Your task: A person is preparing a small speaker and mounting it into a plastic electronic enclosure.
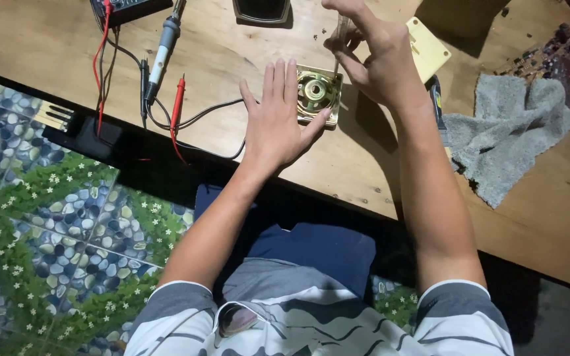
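beside the table edge point(338, 191), left hand point(277, 125) steadies mechanism point(318, 92), right hand point(371, 53) holds screwdriver point(340, 39).

Pretty bright warm overhead light, hard dark shadow under the surface point(364, 165) near edge, everything's reasonably sharp.

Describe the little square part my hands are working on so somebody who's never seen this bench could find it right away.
On the wooden table, look near the middle, between the test leads and the grey cloth. The square cream part lies under the left hand's fingertips, with the right hand holding a thin tool on it. Its round brass-coloured centre sets it apart.
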